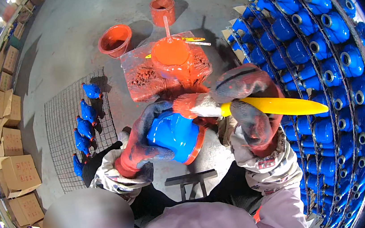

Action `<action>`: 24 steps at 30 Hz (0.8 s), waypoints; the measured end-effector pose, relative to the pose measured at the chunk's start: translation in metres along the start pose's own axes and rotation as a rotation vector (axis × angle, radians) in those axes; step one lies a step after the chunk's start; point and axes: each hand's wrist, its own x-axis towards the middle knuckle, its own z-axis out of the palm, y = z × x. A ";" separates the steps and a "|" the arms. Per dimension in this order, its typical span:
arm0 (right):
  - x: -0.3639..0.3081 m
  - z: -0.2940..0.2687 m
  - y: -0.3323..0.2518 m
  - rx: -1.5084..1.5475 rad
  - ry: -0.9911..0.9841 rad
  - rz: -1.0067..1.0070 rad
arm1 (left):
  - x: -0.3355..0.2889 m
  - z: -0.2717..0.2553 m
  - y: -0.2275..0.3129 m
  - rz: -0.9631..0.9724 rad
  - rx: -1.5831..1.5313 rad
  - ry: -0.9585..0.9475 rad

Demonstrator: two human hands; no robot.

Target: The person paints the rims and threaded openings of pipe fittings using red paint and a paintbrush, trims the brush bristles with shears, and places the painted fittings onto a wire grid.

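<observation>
My left hand [145, 143], in a paint-stained glove, is closed round a glossy blue bell-shaped metal fitting [173, 135]. The fitting lies tilted, its red-painted ridged end toward the lower right. My right hand [254, 110], gloved too, grips a paintbrush [276, 104] with a yellow handle. Its red, paint-soaked bristles are at the upper edge of the fitting; whether they touch it I cannot tell. Beyond both hands stands a tub of orange-red paint [171, 53] with a stick upright in it, on a paint-splattered sheet [136, 83].
Two red-stained buckets [115, 41] [163, 11] stand behind the tub. To the left, several blue fittings [87, 111] with red ends rest on a wire mesh [64, 127]. Wire racks full of blue fittings [319, 49] rise at the right. Cardboard boxes [18, 173] line the far left.
</observation>
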 end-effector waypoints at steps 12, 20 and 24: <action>0.002 -0.021 -0.007 -0.022 0.372 0.187 | -0.007 0.013 0.014 -0.013 -0.038 -0.044; 0.012 -0.019 0.002 0.086 0.044 0.178 | -0.004 0.012 0.008 -0.050 0.001 -0.065; 0.008 -0.019 -0.002 -0.063 0.096 0.286 | -0.006 0.014 0.009 -0.024 -0.023 -0.046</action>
